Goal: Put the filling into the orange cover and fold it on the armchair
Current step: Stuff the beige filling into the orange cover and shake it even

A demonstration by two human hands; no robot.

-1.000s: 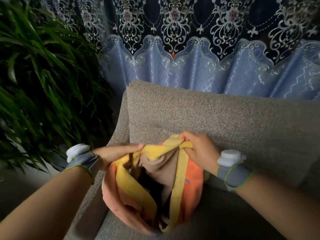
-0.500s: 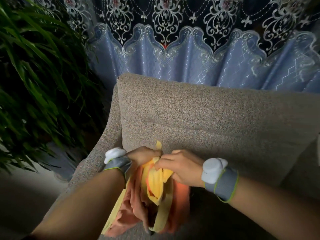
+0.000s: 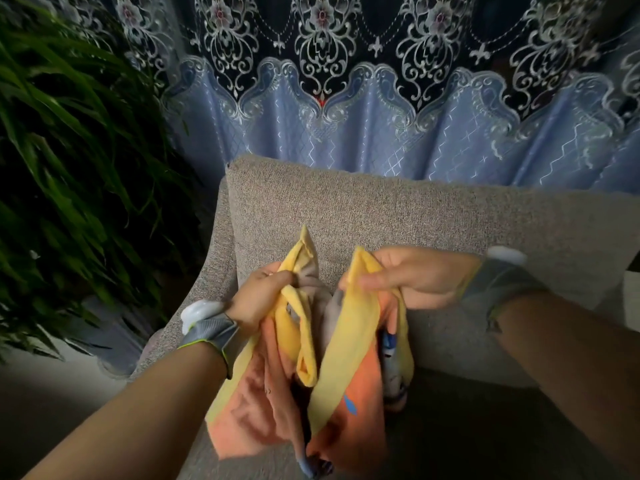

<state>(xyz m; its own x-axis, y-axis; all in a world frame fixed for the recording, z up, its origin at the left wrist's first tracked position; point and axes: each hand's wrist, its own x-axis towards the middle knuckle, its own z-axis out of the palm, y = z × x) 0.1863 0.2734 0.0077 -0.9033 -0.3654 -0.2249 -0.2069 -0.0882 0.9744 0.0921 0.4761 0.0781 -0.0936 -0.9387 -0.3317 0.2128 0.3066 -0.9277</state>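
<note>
The orange cover mostly hides the filling.

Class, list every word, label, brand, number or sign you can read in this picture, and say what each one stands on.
None: no readable text shows anywhere in this view.
Orange cover: a small blue mark, a shape and not letters as far as can be told.
Left wristband and right wristband: no label can be read; the right one is blurred.
Curtain: ornament only, no words.

Only one camera, worn on the head, looks forward and down, close over the left hand and right hand, facing the armchair and the curtain.
</note>
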